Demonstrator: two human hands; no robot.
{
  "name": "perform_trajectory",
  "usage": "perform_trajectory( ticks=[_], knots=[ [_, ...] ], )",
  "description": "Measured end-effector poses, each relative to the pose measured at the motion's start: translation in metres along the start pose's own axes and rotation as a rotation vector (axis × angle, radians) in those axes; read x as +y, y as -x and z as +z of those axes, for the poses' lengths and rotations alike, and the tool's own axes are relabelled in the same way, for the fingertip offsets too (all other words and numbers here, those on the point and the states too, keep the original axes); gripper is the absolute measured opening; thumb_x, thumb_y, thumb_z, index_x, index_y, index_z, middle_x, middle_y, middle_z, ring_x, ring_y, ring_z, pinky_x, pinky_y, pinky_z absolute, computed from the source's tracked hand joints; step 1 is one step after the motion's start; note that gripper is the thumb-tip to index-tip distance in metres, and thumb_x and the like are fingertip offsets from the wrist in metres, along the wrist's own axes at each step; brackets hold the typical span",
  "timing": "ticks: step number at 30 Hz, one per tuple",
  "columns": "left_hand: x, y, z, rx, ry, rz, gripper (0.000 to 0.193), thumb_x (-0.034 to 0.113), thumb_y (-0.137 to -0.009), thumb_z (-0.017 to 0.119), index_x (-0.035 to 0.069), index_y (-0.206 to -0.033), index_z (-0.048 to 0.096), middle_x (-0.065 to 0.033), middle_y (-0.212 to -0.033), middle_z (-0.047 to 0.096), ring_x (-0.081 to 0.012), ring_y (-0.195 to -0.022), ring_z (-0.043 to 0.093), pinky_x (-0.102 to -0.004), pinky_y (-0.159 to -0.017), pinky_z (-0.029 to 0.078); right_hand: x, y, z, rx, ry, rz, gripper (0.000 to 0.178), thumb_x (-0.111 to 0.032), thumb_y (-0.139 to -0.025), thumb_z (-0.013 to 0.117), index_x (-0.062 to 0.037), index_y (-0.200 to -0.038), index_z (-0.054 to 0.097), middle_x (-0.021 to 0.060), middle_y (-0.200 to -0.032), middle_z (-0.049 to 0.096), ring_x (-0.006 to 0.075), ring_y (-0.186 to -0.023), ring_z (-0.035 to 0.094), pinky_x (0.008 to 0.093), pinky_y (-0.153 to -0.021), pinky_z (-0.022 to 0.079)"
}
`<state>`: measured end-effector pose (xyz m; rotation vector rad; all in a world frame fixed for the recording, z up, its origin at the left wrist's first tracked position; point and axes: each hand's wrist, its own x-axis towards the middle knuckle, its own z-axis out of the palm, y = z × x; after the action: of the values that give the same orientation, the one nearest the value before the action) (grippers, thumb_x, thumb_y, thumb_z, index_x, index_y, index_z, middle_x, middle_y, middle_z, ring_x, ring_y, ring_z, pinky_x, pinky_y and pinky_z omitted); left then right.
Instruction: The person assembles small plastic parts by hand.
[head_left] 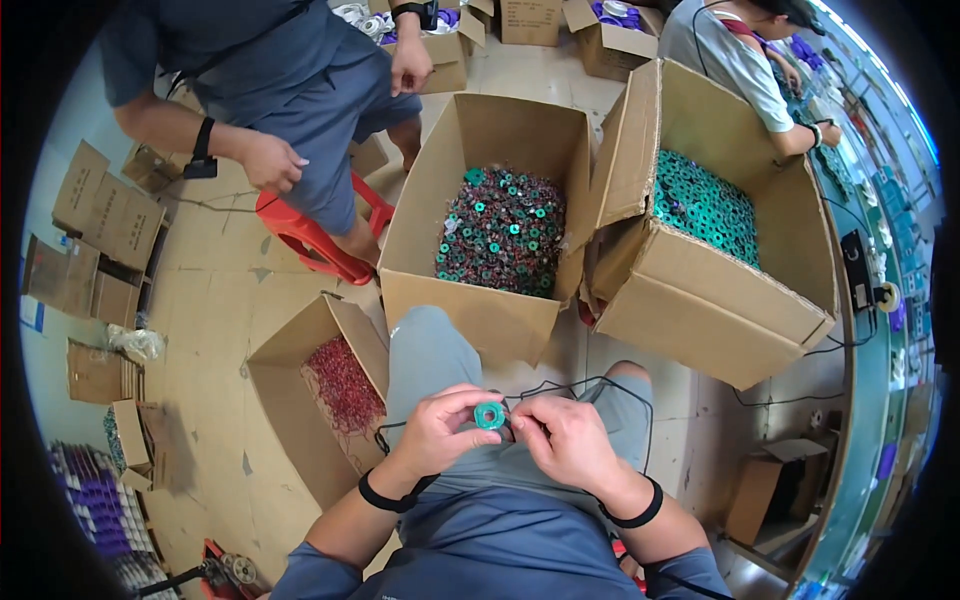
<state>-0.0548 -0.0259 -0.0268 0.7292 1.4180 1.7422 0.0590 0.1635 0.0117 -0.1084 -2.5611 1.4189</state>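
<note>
Between the thumb and fingers of my left hand (440,432) is a small green ring-shaped part (489,415) with a hole through its middle. My right hand (568,440) is close beside it, fingers pinched together near the ring's right edge. What those fingers hold, if anything, is too small to make out. Both hands are above my lap. In front of my knees stands a cardboard box (470,318) with a heap of green rings and dark reddish pieces (505,235) in it.
At the right, another open box (720,300) holds many green rings (705,210). Left of my leg, a box (290,410) contains red bits (345,385). One person (270,90) stands by a red stool (310,240); another (740,70) works at the long bench (870,400). Black cable crosses my lap.
</note>
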Motion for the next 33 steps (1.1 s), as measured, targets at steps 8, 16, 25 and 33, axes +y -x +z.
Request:
perform_trajectory(
  ticks=[8, 16, 25, 33],
  knots=[
    [-0.005, -0.002, -0.002, -0.036, 0.044, 0.001, 0.046, -0.007, -0.084, 0.077, -0.008, -0.127, 0.062, -0.0133, -0.122, 0.061, -0.0214, -0.113, 0.064, -0.0348, -0.097, 0.055, -0.001, -0.001, -0.006, 0.045, 0.106, -0.073, 0.009, -0.015, -0.091, 0.071, -0.0075, -0.094, 0.067, 0.0091, -0.081, 0.068, 0.0309, -0.068, 0.067, 0.0411, -0.057, 0.053],
    [0.004, -0.003, 0.000, -0.023, 0.101, -0.175, 0.039, -0.001, -0.089, 0.075, -0.009, -0.125, 0.062, -0.0124, -0.118, 0.065, -0.0193, -0.107, 0.067, -0.0333, -0.095, 0.056, -0.003, -0.002, -0.018, 0.034, 0.220, -0.132, 0.008, -0.015, -0.090, 0.071, -0.0095, -0.093, 0.067, 0.0070, -0.078, 0.065, 0.0285, -0.066, 0.066, 0.0394, -0.054, 0.052],
    [0.034, -0.014, -0.001, -0.185, -0.628, 0.001, 0.040, 0.006, -0.088, 0.077, -0.002, -0.125, 0.064, -0.0101, -0.113, 0.066, -0.0183, -0.102, 0.067, -0.0308, -0.089, 0.056, -0.004, -0.002, -0.027, -0.012, 0.316, -0.222, 0.013, -0.020, -0.092, 0.069, -0.0112, -0.089, 0.061, 0.0046, -0.071, 0.059, 0.0254, -0.061, 0.064, 0.0391, -0.051, 0.049],
    [0.022, -0.009, -0.001, -0.083, -0.155, 0.017, 0.046, -0.001, -0.082, 0.081, -0.005, -0.124, 0.065, -0.0100, -0.114, 0.063, -0.0199, -0.105, 0.067, -0.0324, -0.094, 0.057, -0.007, 0.000, -0.022, 0.010, 0.228, -0.111, 0.011, -0.020, -0.094, 0.068, -0.0100, -0.094, 0.063, 0.0064, -0.078, 0.064, 0.0292, -0.064, 0.066, 0.0405, -0.052, 0.051]
  ],
)
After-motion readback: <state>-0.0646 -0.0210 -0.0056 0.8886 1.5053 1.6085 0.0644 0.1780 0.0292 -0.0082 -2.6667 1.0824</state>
